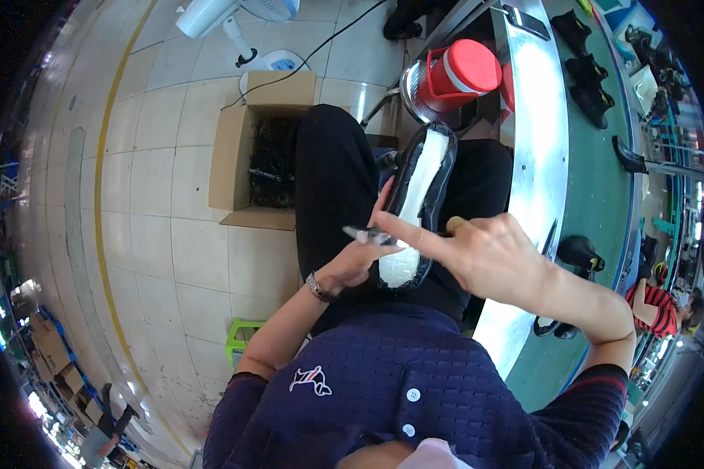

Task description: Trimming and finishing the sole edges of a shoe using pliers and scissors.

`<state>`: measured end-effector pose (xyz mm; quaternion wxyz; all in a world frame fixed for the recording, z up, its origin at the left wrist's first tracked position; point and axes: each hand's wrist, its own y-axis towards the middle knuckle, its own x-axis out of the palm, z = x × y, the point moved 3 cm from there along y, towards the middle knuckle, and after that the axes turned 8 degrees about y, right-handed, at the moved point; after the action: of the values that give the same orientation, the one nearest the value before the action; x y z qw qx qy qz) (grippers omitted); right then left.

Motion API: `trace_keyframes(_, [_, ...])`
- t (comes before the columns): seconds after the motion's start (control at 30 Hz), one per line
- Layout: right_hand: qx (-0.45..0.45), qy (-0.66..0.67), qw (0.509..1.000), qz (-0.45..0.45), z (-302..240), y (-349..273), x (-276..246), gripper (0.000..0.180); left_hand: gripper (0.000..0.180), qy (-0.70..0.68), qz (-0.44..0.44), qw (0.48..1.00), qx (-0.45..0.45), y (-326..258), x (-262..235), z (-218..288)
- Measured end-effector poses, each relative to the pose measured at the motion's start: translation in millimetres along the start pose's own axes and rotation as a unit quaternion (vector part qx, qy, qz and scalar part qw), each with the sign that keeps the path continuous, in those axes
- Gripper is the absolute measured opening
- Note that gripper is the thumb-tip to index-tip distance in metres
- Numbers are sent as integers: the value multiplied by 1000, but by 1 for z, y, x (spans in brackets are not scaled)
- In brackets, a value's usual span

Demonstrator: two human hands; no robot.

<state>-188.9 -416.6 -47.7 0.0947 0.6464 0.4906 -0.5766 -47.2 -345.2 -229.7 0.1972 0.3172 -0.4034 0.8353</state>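
A black shoe upper (443, 176) lies bottom-up between my knees, toe end pointing away, with its white underside (419, 187) showing. My left hand (356, 262) grips it from the left side near the closer end, fingers partly behind it. Across that closer end reaches my right hand (485, 254), its index finger stretched to the left and the other fingers curled. By the index fingertip is a small blurred grey, shiny piece (360, 234); which hand bears it is unclear. What the curled right fingers hold, if anything, is hidden.
An open cardboard box (231, 156) with black contents stands left of my legs. To the right runs a metal bench edge (536, 117) with a phone (527, 22), beside a green conveyor (590, 164) carrying black shoes (590, 90). A red-lidded jug (473, 66) stands ahead.
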Motion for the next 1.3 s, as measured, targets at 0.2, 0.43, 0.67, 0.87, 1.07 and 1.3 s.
trace_keyframes(0.2, [31, 10, 999, 27, 11, -4, 43, 86, 62, 51, -74, 996, 20, 6, 4, -5])
trace_keyframes(0.43, [-95, 58, 990, 86, -24, -18, 39, 82, 67, 143, -77, 978, 128, 2, 12, 4])
trace_keyframes(0.67, [-143, 66, 983, 91, -23, -25, 40, 82, 127, 79, -123, 989, 14, 4, 5, -9])
trace_keyframes(0.87, [-70, 7, 997, 8, -13, -23, 46, 72, 125, 254, -126, 958, 34, 4, 0, -14])
trace_keyframes(1.07, [-11, 23, 999, 39, 9, -11, 43, 66, 118, 210, -97, 973, 24, 2, -9, -15])
trace_keyframes(1.3, [-4, 114, 977, 181, 35, -6, -3, 70, 118, 17, -138, 990, 18, 15, 7, 22])
